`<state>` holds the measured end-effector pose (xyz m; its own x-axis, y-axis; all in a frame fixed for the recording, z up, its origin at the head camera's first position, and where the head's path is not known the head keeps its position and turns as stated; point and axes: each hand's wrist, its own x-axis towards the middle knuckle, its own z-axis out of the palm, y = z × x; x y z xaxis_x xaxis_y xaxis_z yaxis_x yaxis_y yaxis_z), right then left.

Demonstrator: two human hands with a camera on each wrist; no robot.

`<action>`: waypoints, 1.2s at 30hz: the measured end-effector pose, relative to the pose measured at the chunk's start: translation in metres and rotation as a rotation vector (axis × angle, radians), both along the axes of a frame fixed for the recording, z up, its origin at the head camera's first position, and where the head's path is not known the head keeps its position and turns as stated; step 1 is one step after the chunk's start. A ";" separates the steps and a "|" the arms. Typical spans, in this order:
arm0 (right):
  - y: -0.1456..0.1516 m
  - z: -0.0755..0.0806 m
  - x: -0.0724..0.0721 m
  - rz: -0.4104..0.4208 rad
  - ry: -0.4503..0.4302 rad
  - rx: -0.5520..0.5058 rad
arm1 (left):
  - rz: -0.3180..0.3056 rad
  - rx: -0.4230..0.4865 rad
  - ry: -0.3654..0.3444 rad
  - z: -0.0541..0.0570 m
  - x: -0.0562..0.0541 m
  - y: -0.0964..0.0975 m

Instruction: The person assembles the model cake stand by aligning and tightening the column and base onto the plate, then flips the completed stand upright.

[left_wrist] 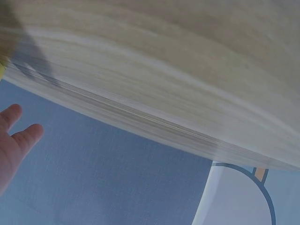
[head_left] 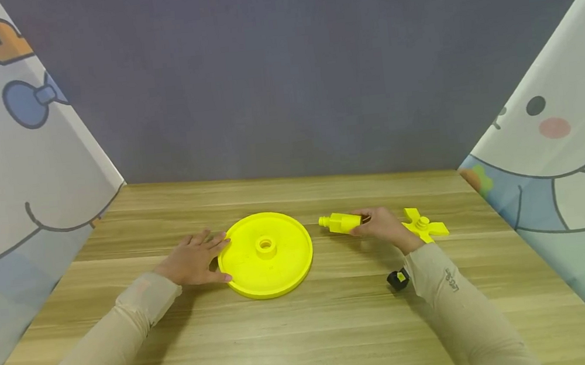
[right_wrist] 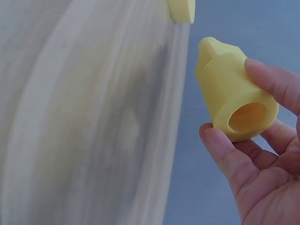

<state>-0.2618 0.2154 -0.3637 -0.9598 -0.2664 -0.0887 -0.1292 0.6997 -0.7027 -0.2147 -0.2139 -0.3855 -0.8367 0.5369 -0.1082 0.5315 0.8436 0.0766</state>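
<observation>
A round yellow disc with a raised rim and a hollow central hub [head_left: 264, 276] lies flat on the table. My left hand [head_left: 191, 261] touches its left edge with spread, fairly straight fingers. In my right hand [head_left: 381, 227] is a yellow post [head_left: 342, 223], pinched between thumb and fingers and tilted nearly sideways, its narrow tip toward the disc. The right wrist view shows the round hole in the near end of this post [right_wrist: 220, 89]. A yellow piece with several flat arms and a central peg [head_left: 423, 225] lies just beyond the right wrist, partly hidden by it.
A small black object with a yellow mark [head_left: 397, 280] is beside the right cuff. The wooden table [head_left: 287, 347] ends at a dark grey panel [head_left: 282, 77] behind. Cartoon-printed panels [head_left: 37, 172] flank it on the left and right.
</observation>
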 end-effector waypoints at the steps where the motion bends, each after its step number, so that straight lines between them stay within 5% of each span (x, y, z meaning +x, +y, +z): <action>1: -0.001 0.002 0.000 0.001 -0.007 -0.005 | 0.001 -0.001 0.000 0.000 0.000 0.000; 17: -0.033 0.022 0.001 0.096 0.074 -0.012 | 0.009 -0.004 -0.023 0.003 0.000 0.001; 27: -0.059 0.027 0.002 0.167 0.056 -0.035 | 0.009 -0.016 -0.018 0.004 0.001 0.002; 36: -0.082 0.028 -0.001 0.230 0.125 -0.052 | 0.001 -0.029 0.002 0.002 0.000 0.001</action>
<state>-0.2628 0.1333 -0.3357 -0.8759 -0.4803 0.0463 -0.3690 0.6048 -0.7057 -0.2145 -0.2131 -0.3837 -0.8372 0.5331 -0.1218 0.5312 0.8457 0.0509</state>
